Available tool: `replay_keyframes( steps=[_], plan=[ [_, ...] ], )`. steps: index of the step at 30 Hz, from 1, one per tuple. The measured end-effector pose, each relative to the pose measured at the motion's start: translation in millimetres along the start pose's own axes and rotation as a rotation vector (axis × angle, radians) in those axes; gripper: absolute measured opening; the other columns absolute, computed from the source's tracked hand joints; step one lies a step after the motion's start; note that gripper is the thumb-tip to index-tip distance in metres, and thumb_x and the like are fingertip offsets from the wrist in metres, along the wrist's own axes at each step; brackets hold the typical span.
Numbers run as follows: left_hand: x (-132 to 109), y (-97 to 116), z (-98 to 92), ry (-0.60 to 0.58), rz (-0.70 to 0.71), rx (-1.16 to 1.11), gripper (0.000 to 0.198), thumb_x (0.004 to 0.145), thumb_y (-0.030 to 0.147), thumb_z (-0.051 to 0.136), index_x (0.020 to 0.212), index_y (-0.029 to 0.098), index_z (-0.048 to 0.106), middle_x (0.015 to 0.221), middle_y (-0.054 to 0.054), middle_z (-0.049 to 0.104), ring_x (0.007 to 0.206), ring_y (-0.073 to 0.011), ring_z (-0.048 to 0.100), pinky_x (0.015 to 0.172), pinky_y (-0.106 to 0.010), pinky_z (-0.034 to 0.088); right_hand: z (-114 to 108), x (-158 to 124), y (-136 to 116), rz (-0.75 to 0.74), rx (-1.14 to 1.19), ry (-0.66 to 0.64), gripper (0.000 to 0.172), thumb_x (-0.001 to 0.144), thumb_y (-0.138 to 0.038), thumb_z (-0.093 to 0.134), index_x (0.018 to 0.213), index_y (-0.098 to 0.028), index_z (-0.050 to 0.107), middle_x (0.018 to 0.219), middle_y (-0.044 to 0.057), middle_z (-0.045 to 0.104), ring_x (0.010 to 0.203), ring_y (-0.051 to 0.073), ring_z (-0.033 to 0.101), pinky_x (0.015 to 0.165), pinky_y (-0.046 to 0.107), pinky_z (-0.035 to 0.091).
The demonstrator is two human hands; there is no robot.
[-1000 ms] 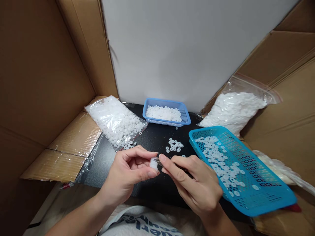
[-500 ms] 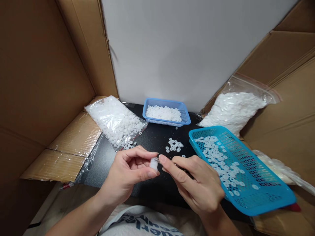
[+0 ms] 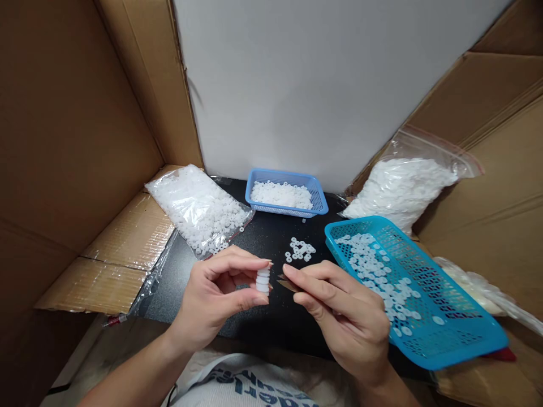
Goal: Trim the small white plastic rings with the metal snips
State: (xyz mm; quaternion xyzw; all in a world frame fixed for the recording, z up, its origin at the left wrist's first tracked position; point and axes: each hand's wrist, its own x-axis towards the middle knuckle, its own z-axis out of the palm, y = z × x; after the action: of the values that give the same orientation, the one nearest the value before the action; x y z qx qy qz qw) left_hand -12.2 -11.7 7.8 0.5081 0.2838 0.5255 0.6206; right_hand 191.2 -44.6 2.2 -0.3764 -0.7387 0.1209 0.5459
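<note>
My left hand (image 3: 216, 294) is closed, pinching a short stack of small white plastic washers (image 3: 262, 280) upright between thumb and forefinger. Just to the right, my right hand (image 3: 343, 314) grips a pair of metal tweezers (image 3: 287, 282), their pointed tips apart and facing the stack without touching it. The fingers cover the rear of the tweezers. On the black table behind the hands lies a small loose pile of the same kind of white washers (image 3: 300, 249).
A blue basket (image 3: 287, 212) of white pieces stands at the back. To the right, a turquoise basket (image 3: 462, 362) holds scattered washers. Filled clear bags lie at left (image 3: 199, 209) and back right (image 3: 399, 186). Cardboard walls (image 3: 63, 141) flank the table.
My right hand has drawn the tweezers back to the right, off the stack. The stack now shows its separate washers more plainly, and my left hand has shifted slightly left.
</note>
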Motion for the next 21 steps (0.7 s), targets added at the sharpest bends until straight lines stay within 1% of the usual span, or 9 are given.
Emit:
replay_keyframes(
  steps=[4,7,14,21],
  plan=[
    [-0.1,0.9,2.4,0.006,-0.081,-0.068,0.031,0.066,0.016,0.096,0.094,0.023,0.088,0.086,-0.006,0.073,0.073,-0.0124,0.069,0.067,-0.019,0.061,1.2,0.7,0.4,-0.134,-0.180,0.023,0.052,0.095,-0.005,0.067,0.140,-0.030,0.067,0.083,0.002,0.072,0.067,0.014,0.062,0.060,0.027,0.050],
    [0.9,1.8,3.7,0.016,-0.125,-0.111,0.030,0.064,0.018,0.097,0.092,0.023,0.088,0.083,-0.005,0.072,0.070,-0.0115,0.068,0.064,-0.018,0.059,2.0,1.3,0.8,-0.193,-0.285,0.015,0.055,0.096,-0.005,0.066,0.145,-0.030,0.063,0.082,0.002,0.073,0.066,0.014,0.061,0.059,0.027,0.048],
    [1.7,2.7,6.5,0.028,-0.167,-0.128,0.029,0.064,0.018,0.097,0.091,0.023,0.088,0.081,-0.003,0.072,0.068,-0.0099,0.067,0.065,-0.016,0.058,2.1,1.7,2.3,-0.249,-0.391,-0.003,0.053,0.100,-0.008,0.062,0.149,-0.027,0.059,0.081,0.003,0.073,0.065,0.014,0.059,0.058,0.027,0.044],
    [0.4,4.3,9.7,0.049,-0.174,-0.147,0.028,0.063,0.018,0.097,0.089,0.021,0.088,0.079,-0.004,0.072,0.066,-0.0103,0.067,0.063,-0.017,0.059,2.0,-0.1,2.8,-0.280,-0.472,-0.006,0.057,0.097,-0.007,0.064,0.151,-0.025,0.057,0.081,0.002,0.074,0.063,0.014,0.058,0.057,0.028,0.044]
  ],
)
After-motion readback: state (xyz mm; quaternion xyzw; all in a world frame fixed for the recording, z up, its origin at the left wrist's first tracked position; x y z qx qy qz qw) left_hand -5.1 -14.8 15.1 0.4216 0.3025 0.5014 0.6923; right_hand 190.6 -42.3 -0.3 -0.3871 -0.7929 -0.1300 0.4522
